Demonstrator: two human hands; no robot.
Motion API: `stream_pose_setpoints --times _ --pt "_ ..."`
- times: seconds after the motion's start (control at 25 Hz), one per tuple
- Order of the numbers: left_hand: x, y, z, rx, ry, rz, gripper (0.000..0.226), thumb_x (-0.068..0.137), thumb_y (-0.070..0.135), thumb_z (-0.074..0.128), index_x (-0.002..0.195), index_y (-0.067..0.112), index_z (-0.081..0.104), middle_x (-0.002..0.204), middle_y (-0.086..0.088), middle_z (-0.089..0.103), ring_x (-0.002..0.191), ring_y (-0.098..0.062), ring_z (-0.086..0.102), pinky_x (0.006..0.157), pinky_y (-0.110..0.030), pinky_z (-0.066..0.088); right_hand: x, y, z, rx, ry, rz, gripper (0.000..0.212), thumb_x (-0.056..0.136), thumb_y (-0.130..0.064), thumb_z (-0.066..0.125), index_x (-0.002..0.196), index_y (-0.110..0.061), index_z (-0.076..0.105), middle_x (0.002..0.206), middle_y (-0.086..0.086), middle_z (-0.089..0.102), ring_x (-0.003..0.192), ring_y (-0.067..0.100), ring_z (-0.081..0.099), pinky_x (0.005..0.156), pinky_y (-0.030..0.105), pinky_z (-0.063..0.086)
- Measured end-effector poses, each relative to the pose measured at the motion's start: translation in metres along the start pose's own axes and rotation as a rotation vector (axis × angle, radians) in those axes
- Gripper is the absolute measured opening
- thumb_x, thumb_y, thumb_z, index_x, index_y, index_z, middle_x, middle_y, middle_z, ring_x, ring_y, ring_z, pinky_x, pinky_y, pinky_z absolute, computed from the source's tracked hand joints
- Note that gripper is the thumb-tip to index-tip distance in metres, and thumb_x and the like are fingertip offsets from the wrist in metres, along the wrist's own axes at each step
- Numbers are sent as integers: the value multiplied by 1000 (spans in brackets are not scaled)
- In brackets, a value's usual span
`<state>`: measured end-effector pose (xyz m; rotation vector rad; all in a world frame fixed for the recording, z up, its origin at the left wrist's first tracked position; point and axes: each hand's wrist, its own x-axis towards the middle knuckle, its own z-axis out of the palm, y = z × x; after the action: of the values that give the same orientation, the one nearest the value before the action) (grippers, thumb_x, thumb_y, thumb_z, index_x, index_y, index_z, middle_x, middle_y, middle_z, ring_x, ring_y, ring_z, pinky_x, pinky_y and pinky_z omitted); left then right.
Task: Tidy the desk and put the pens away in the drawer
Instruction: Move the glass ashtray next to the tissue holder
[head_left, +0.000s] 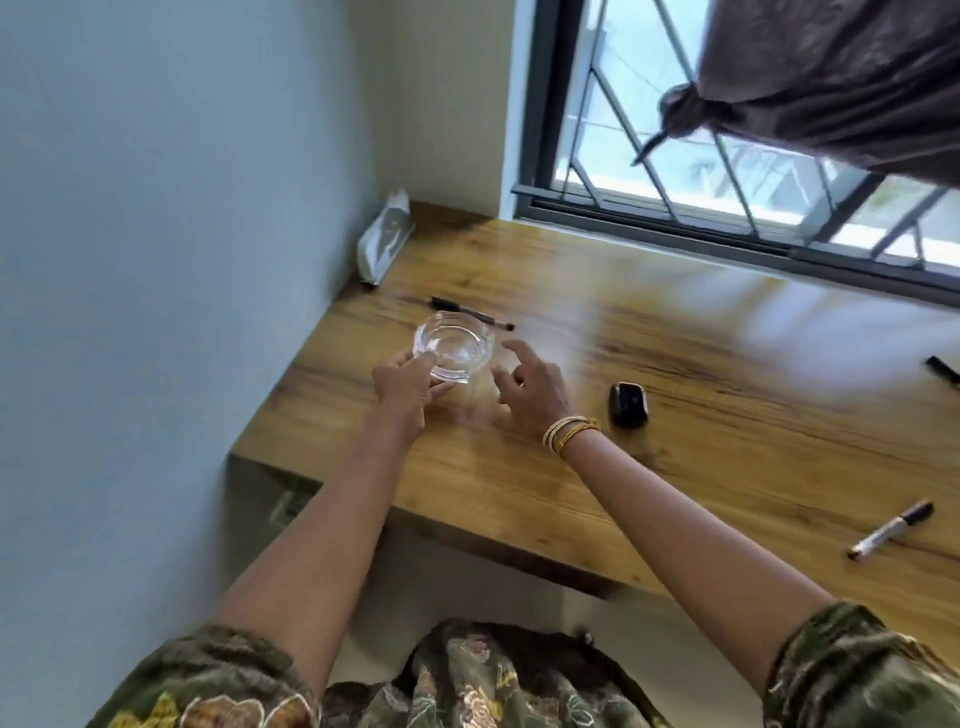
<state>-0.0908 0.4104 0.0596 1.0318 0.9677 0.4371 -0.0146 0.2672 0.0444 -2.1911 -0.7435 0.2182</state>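
Note:
My left hand (402, 387) grips the near rim of a clear glass ashtray (454, 348), held tilted just above the wooden desk (701, 415). My right hand (535, 387) hovers beside it with fingers spread, holding nothing. A black pen (470, 313) lies on the desk just behind the ashtray. A white marker with a dark cap (891, 530) lies near the front right edge. Another black pen (943, 370) is partly cut off at the right border. No drawer is visible.
A small black case (628, 404) sits to the right of my right hand. A grey packet (387, 239) leans on the wall in the far left corner. A barred window (727, 156) and a knotted brown curtain (831, 88) are behind the desk.

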Motion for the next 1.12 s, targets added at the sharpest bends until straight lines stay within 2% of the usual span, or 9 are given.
stream_pose_setpoints --times 0.12,0.2,0.32,0.48,0.6,0.72,0.88,1.0,1.12 --pt "21 13 -33 -64 149 -24 17 86 4 63 102 3 57 96 -19 62 79 -27 63 53 -32 60 6 -23 31 -69 -109 -75 42 91 -25 56 131 -14 49 78 6 67 66 21 59 65 28 46" --pt "30 22 -52 -102 215 -34 19 86 5 64 104 4 57 106 -22 64 87 -29 66 55 -33 60 9 -29 45 -146 -119 -142 43 90 -22 56 131 -11 49 90 10 67 73 23 59 66 29 46" --pt "41 30 -71 -185 257 -49 39 89 6 63 126 0 53 117 -22 61 100 -31 66 65 -34 61 12 -25 59 -318 -110 -214 39 90 -21 50 128 -9 49 110 13 61 80 30 63 63 34 49" --pt "50 35 -76 -279 309 -59 43 89 0 62 132 -1 53 119 -22 61 103 -33 65 74 -41 61 9 -13 67 -458 -80 -275 26 91 -24 46 113 -12 55 107 7 52 71 26 60 58 31 52" --pt "55 39 -71 -311 347 -81 39 88 -2 63 127 1 58 114 -21 63 98 -33 65 81 -48 59 7 -10 71 -482 -41 -295 23 89 -23 47 108 -14 57 105 6 52 66 23 58 54 27 50" --pt "61 40 -67 -317 368 -91 37 87 -3 64 124 3 61 104 -17 64 97 -32 66 79 -46 60 9 -9 73 -488 -33 -283 24 87 -24 47 107 -16 57 104 5 52 65 22 58 52 27 51" --pt "71 39 -63 -337 385 -97 32 85 -1 68 117 5 66 101 -17 68 93 -32 68 74 -45 61 10 -9 73 -473 -9 -285 22 85 -24 50 104 -15 58 101 4 52 62 20 55 49 25 47" --pt "75 40 -59 -249 506 -61 32 82 0 71 114 1 68 92 -15 69 78 -28 68 67 -42 62 11 -9 73 -481 1 -295 22 84 -23 51 103 -15 58 100 3 53 59 17 52 48 21 38" --pt "78 39 -58 -143 611 -18 29 77 -8 65 104 -2 72 74 -6 66 70 -25 68 70 -42 62 12 -8 73 -488 6 -293 23 84 -24 52 104 -16 58 99 3 52 58 14 47 48 19 36"
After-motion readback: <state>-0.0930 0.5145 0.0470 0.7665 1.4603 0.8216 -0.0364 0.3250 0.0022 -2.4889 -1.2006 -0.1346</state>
